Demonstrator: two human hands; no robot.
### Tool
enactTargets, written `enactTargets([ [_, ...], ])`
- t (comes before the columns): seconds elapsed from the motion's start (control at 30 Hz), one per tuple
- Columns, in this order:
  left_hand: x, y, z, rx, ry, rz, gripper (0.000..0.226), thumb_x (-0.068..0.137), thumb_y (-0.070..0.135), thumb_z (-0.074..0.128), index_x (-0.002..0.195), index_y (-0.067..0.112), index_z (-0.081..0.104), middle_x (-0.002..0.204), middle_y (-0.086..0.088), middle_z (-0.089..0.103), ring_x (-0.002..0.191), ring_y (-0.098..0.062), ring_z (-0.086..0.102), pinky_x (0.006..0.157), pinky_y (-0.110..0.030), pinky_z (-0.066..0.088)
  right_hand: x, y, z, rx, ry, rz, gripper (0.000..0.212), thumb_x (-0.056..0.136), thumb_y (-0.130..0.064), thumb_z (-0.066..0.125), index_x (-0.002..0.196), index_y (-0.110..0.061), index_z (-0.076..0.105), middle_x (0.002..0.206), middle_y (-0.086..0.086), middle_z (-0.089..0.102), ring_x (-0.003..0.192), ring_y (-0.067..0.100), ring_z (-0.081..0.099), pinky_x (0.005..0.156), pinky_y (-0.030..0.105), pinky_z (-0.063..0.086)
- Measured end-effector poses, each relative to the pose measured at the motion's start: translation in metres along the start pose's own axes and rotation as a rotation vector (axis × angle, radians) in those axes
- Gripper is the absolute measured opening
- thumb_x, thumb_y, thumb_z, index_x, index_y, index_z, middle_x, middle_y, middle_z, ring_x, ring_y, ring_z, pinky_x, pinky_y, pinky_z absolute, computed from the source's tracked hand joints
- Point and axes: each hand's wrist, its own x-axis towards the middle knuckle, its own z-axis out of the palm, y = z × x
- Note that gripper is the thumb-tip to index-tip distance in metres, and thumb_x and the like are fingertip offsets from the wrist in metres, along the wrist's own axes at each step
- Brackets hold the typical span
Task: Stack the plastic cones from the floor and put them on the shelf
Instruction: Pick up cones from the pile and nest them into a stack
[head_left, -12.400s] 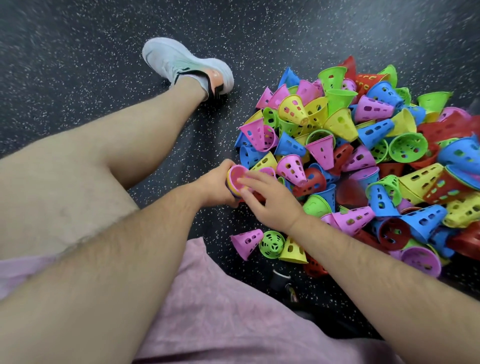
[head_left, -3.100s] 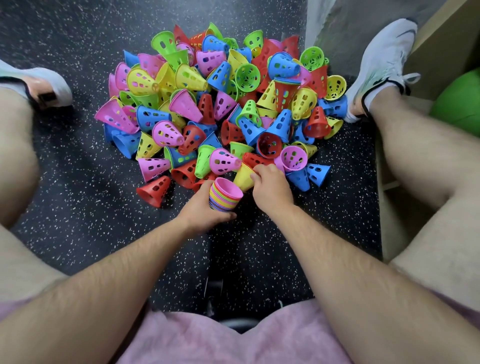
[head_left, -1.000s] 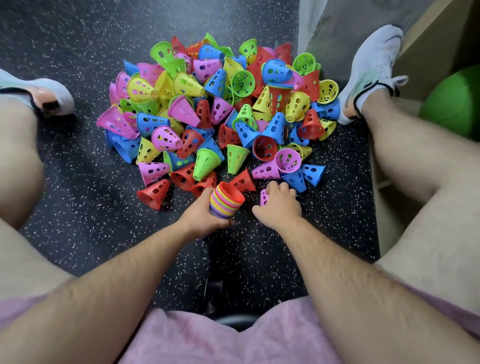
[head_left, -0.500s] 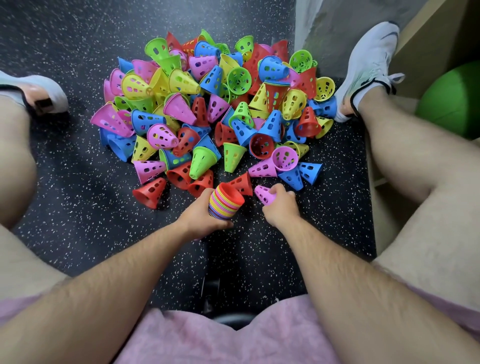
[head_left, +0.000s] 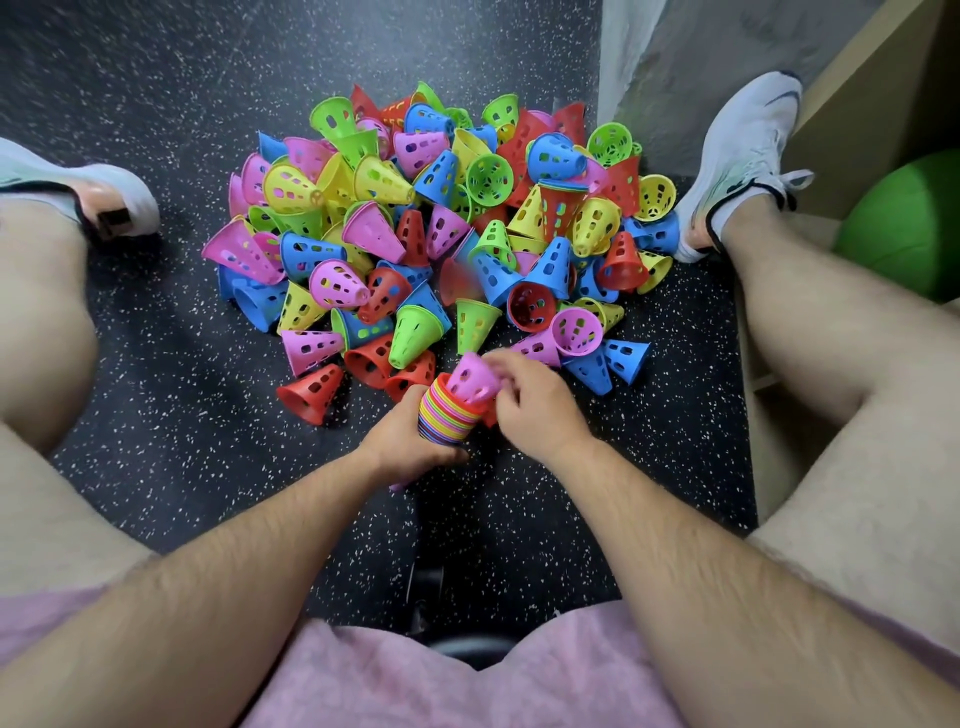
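Down on the dark speckled rubber floor (head_left: 171, 457), between two spread bare legs, a heap of perforated plastic cones (head_left: 441, 223) in pink, yellow, green, blue and red, tumbled every way – some on their sides, some mouth-up. At the heap's near edge, left hand (head_left: 410, 441) wrapped round a nested stack of multicoloured plastic cones (head_left: 444, 421), rims showing as thin bright bands, open end tilted up and away toward the heap. Right hand (head_left: 540, 410) touching the stack's top, fingers curled and pinching a single pink perforated plastic cone (head_left: 472, 376), partly sunk in the stack's open mouth and blurred, so no telling how deep. Left of the stack and apart from it, a lone red perforated cone (head_left: 311, 389) on its side; right of the pinching hand, two blue perforated cones (head_left: 608, 364) side by side at the heap's fringe. Pale trainers at either flank – left shoe (head_left: 88, 197) well clear of the heap, right shoe (head_left: 737, 156) just beside its far right edge. Further right, a pale wooden panel (head_left: 852, 88) with a green ball (head_left: 904, 223) beside it. Along the bottom edge, soft pink fabric (head_left: 441, 680) under both forearms
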Motion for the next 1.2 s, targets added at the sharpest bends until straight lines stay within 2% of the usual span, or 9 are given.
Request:
enactTargets([
  [0.07,0.000,0.000,0.000,-0.015,0.010,0.000,0.102,0.043,0.054,0.087,0.131,0.028,0.040,0.105,-0.002,0.065,0.090,-0.036,0.072,0.079,-0.055,0.061,-0.001,-0.001,0.010,0.078,-0.019,0.000,0.041,0.084,-0.011,0.049,0.121,-0.024,0.062,0.115,-0.007,0.064,0.109,0.009,0.059,0.098,0.037,0.051],
  [0.2,0.002,-0.004,-0.001,-0.012,0.018,0.009,0.098,0.050,0.050,0.090,0.131,0.030,0.039,0.106,0.001,0.065,0.091,-0.030,0.072,0.080,-0.049,0.061,0.012,0.006,0.024,0.038,0.191,0.308,0.021,0.090,-0.030,0.057,0.107,-0.018,0.061,0.105,-0.004,0.061,0.096,0.014,0.059,0.088,0.038,0.053],
  [0.27,0.003,-0.006,0.000,-0.002,0.022,0.014,0.096,0.058,0.042,0.094,0.137,0.025,0.040,0.106,0.004,0.064,0.091,-0.016,0.069,0.081,-0.038,0.059,0.019,0.013,0.030,-0.019,0.170,0.455,0.034,0.088,-0.044,0.063,0.102,-0.013,0.061,0.103,-0.001,0.062,0.093,0.018,0.061,0.082,0.035,0.054],
  [0.37,0.003,-0.008,-0.002,-0.010,0.018,-0.007,0.093,0.054,0.046,0.091,0.131,0.029,0.040,0.101,0.000,0.066,0.084,-0.023,0.072,0.075,-0.043,0.061,0.024,0.019,0.037,-0.014,0.092,0.532,0.024,0.092,-0.036,0.063,0.100,-0.014,0.064,0.102,0.001,0.068,0.091,0.019,0.062,0.074,0.027,0.045],
  [0.47,0.004,-0.011,-0.003,-0.011,0.036,-0.013,0.088,0.053,0.046,0.090,0.124,0.033,0.040,0.101,0.001,0.066,0.087,-0.021,0.070,0.079,-0.042,0.060,0.024,0.017,0.036,-0.072,0.128,0.482,0.017,0.097,-0.030,0.054,0.104,-0.018,0.064,0.107,0.001,0.066,0.094,0.022,0.061,0.079,0.031,0.048],
  [0.63,0.005,-0.013,-0.002,-0.010,0.017,-0.027,0.080,0.067,0.031,0.093,0.128,0.026,0.040,0.084,0.000,0.063,0.054,-0.011,0.058,0.047,-0.029,0.045,0.015,0.007,0.017,-0.065,0.372,0.148,0.023,0.102,-0.029,0.046,0.115,-0.019,0.063,0.111,0.000,0.051,0.091,0.022,0.058,0.084,0.039,0.052],
  [0.8,0.005,-0.008,0.003,-0.047,0.036,-0.008,0.091,0.052,0.045,0.089,0.127,0.031,0.039,0.099,-0.009,0.069,0.087,-0.048,0.071,0.076,-0.059,0.060,0.005,0.003,0.006,-0.089,-0.023,-0.097,0.026,0.101,-0.029,0.048,0.120,-0.024,0.064,0.113,-0.004,0.061,0.105,0.014,0.057,0.094,0.036,0.048],
  [0.97,0.014,-0.009,0.006,-0.087,0.041,0.043,0.096,0.049,0.047,0.091,0.130,0.034,0.041,0.104,0.001,0.069,0.091,-0.019,0.071,0.087,-0.049,0.059,0.001,0.008,0.008,0.056,0.024,0.026,0.027,0.093,-0.039,0.054,0.118,-0.031,0.063,0.105,-0.014,0.062,0.101,0.005,0.057,0.094,0.037,0.050],
  [1.2,0.014,0.030,-0.002,-0.212,0.099,0.123,0.097,0.053,0.042,0.096,0.132,0.025,0.042,0.109,0.000,0.068,0.091,-0.017,0.070,0.081,-0.044,0.060,0.011,-0.009,-0.012,0.144,0.096,-0.025,0.024,0.094,-0.042,0.058,0.112,-0.030,0.069,0.111,-0.014,0.061,0.102,0.003,0.059,0.091,0.033,0.053],
])
